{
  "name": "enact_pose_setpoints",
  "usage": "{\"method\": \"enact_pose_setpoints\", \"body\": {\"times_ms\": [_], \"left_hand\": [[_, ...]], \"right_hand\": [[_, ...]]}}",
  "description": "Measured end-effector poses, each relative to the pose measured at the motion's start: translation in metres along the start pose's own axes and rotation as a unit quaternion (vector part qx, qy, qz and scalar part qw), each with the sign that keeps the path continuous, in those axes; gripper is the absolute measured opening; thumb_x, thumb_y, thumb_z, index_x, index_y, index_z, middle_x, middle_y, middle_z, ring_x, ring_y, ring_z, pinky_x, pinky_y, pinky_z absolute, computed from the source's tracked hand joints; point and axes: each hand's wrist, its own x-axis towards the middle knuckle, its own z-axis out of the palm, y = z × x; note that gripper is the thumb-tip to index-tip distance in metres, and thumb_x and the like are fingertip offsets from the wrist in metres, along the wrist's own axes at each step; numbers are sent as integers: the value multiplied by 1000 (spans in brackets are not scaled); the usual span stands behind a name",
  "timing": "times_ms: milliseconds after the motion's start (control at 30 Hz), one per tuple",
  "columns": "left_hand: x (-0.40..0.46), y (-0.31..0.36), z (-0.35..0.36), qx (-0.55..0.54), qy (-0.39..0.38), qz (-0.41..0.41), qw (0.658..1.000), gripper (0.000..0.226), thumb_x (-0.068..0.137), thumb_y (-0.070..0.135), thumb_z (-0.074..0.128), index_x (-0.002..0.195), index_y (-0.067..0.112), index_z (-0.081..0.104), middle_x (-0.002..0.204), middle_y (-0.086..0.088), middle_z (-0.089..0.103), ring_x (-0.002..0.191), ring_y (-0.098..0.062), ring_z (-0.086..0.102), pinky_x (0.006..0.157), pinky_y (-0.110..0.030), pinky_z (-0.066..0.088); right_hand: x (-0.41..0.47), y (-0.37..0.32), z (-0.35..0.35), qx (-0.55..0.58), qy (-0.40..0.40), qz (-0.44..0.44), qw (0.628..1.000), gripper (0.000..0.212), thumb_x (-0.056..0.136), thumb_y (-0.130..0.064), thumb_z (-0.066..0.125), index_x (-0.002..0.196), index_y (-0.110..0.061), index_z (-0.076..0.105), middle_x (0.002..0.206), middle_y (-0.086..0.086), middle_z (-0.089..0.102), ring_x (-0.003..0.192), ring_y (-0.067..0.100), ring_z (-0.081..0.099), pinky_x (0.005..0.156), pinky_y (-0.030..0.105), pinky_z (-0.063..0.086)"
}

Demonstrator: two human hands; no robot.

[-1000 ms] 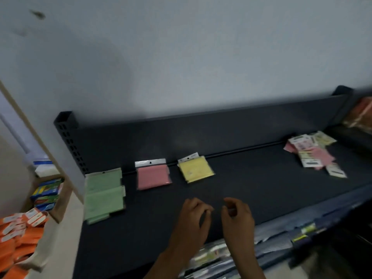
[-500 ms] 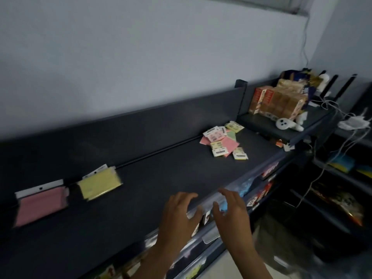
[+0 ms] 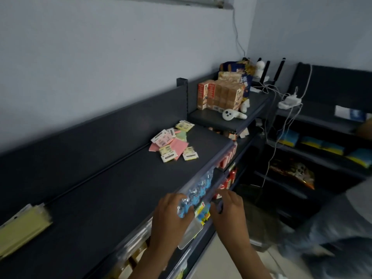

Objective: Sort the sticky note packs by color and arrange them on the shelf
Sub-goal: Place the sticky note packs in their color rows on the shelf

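Note:
A loose heap of sticky note packs (image 3: pixel 173 143), pink, yellow and green, lies on the dark shelf (image 3: pixel 112 184) toward its right end. One yellow pack (image 3: pixel 22 228) lies apart at the far left edge of the view. My left hand (image 3: pixel 171 216) and my right hand (image 3: pixel 229 208) hover side by side over the shelf's front edge, well short of the heap. Their fingers are loosely curled and neither holds anything.
A higher shelf (image 3: pixel 231 119) to the right carries brown boxes (image 3: pixel 220 95) and a white controller (image 3: pixel 233 115). White cables and a power strip (image 3: pixel 289 101) hang beyond it. Lower shelves below the front edge hold packaged goods. A person's grey sleeve (image 3: pixel 338 228) is at the lower right.
The view has swung right: the green and pink packs have left the frame and the heap is now more central. Both hands moved right along the front edge.

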Motion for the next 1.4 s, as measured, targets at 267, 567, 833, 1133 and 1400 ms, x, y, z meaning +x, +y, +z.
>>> {"method": "enact_pose_setpoints", "body": {"times_ms": [267,567,833,1133,1400], "left_hand": [[76,11,55,-43,-40,25,998,30,82,50,67,109,40,59,104,21,53,99,-2,53,80,-25,52],[214,-19,77,6,11,35,999,29,83,26,72,111,28,64,104,9,57,100,-15,56,84,-38,52],[263,-57,78,81,16,32,996,29,84,28,75,109,27,63,108,6,57,100,-16,53,79,-33,50],[282,-62,88,85,15,-1,996,28,89,37,71,114,26,63,114,7,57,108,-13,50,88,-30,49],[291,-40,102,95,49,-21,994,22,88,25,70,108,25,63,106,8,55,101,-15,52,83,-33,48]], "right_hand": [[62,37,7,-8,1,32,999,38,84,-14,75,121,-19,66,120,0,62,117,23,51,99,36,47],[188,15,76,-37,-71,5,997,49,93,-33,65,140,-23,51,136,-1,53,129,22,41,109,35,39],[238,5,142,-61,-150,-16,987,44,90,-21,54,134,-16,56,132,6,54,123,28,45,106,32,39],[258,5,160,-161,-138,-42,976,41,67,-19,74,108,-14,67,99,9,59,85,31,56,72,37,52],[290,18,126,-104,-203,27,973,64,90,-47,57,143,-17,40,131,10,48,120,30,42,99,38,41]]}}
